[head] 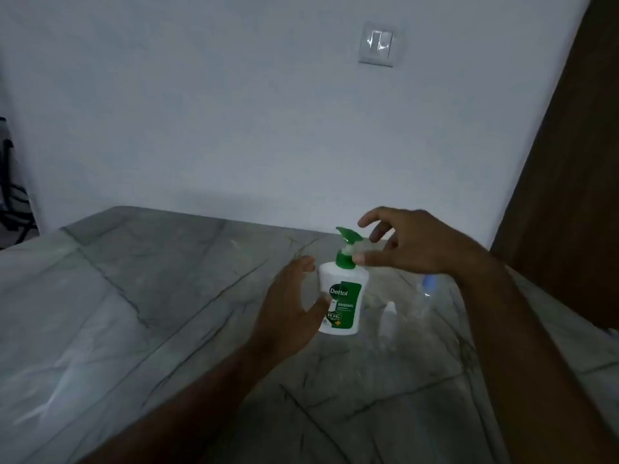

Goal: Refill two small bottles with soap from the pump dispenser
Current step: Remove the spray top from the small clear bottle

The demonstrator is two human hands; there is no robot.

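Observation:
A white pump dispenser (342, 296) with a green label and green pump head stands on the grey marble table (167, 296), right of centre. My left hand (288, 309) cups its left side, with the thumb across the front of the body and the fingers curled behind. My right hand (408, 242) hovers at the pump; its thumb touches the green neck and its fingers are spread beside the pump head. Two small clear bottles stand just right of the dispenser: one with a white cap (388, 321) and one with a blue cap (423, 296), partly under my right forearm.
The table's far edge meets a white wall bearing a light switch (376, 44). A brown wooden door or panel (569, 195) rises at the right. A dark object (10, 182) shows at the left edge. The table's left half is bare marble.

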